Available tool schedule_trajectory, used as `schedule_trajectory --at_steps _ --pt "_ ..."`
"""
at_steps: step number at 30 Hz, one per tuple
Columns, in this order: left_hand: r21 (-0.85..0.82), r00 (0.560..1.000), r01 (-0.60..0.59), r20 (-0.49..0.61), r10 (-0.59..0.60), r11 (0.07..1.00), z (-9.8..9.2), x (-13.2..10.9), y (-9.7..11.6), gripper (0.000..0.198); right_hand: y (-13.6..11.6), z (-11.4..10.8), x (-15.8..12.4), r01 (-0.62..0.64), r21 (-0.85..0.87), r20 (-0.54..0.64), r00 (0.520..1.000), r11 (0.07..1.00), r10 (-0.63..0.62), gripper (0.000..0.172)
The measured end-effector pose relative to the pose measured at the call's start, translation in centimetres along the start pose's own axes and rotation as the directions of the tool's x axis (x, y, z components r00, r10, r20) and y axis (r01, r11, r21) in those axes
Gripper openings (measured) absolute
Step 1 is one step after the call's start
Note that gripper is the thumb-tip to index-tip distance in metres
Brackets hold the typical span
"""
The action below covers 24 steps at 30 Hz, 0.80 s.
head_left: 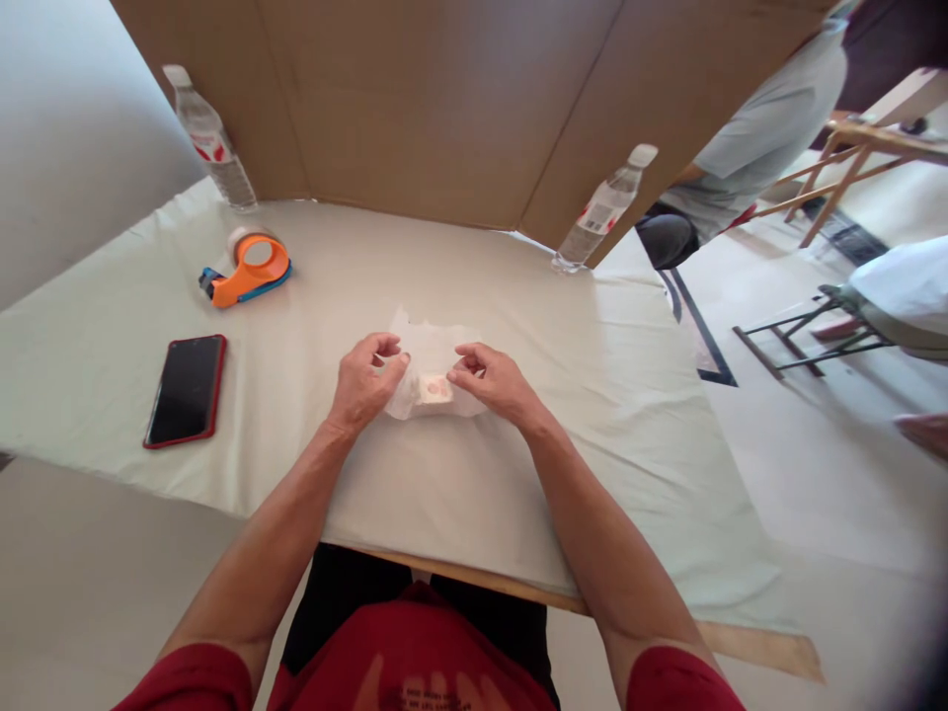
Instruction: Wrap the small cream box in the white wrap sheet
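Observation:
A thin, white, see-through sheet (434, 339) lies crumpled on the cloth-covered table in front of me. On its near part sits a small pale block (435, 390) with a faint reddish mark on top. My left hand (368, 378) is at the sheet's left edge, fingers curled and thumb apart from the forefinger. At the block's right side is my right hand (494, 380), its thumb tip close to the block's corner and its fingers bent with a gap between. Whether the fingertips touch the sheet is hard to tell.
Left on the table are an orange tape dispenser (248, 272) and a red-cased phone (187, 390). Water bottles stand at the back left (214, 148) and back right (603, 212), by an upright cardboard panel (444, 109). Beyond it, a person in grey (770, 118) sits.

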State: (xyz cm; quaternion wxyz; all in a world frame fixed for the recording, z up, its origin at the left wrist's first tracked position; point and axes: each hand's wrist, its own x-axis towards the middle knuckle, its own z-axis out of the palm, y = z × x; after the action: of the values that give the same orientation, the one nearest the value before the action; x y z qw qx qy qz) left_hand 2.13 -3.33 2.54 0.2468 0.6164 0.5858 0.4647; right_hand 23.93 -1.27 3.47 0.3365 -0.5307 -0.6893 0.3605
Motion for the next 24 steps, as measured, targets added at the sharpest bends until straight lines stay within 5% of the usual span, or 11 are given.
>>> schedule_trajectory --at_steps 5,8,10,13,16,20,24 --pt "0.220 0.985 -0.141 0.126 0.116 0.965 -0.7 0.1 0.1 0.025 -0.4 -1.5 -2.6 0.122 0.112 0.193 0.971 0.986 -0.142 0.022" --pt "0.275 0.977 -0.102 0.209 0.044 0.956 -1.1 0.5 -0.5 0.033 -0.8 -2.5 -5.1 0.091 0.105 0.527 0.839 0.990 -0.133 0.021" --pt "0.314 0.967 -0.081 0.255 -0.002 0.946 -1.1 0.7 -1.0 0.027 -0.7 -2.7 -6.3 0.065 0.055 0.617 0.782 0.996 -0.085 0.021" --pt "0.368 0.944 -0.108 0.330 -0.021 0.923 -1.1 0.5 -1.3 0.026 -0.4 -2.4 -6.6 0.051 0.021 0.464 0.884 0.998 -0.055 0.023" --pt "0.458 0.901 -0.197 0.433 -0.024 0.867 -1.3 0.1 -0.8 0.049 0.2 -1.2 -5.0 0.111 -0.019 0.190 0.976 0.994 -0.105 0.026" --pt "0.574 0.813 -0.311 0.574 -0.101 0.758 -2.2 -0.6 0.7 0.076 0.9 1.5 -2.3 0.214 -0.189 0.170 0.968 0.958 -0.183 0.058" --pt "0.626 0.764 -0.358 0.623 -0.167 0.693 -2.8 -1.4 1.4 0.089 1.6 1.9 -2.2 0.208 -0.272 0.133 0.975 0.939 -0.178 0.043"
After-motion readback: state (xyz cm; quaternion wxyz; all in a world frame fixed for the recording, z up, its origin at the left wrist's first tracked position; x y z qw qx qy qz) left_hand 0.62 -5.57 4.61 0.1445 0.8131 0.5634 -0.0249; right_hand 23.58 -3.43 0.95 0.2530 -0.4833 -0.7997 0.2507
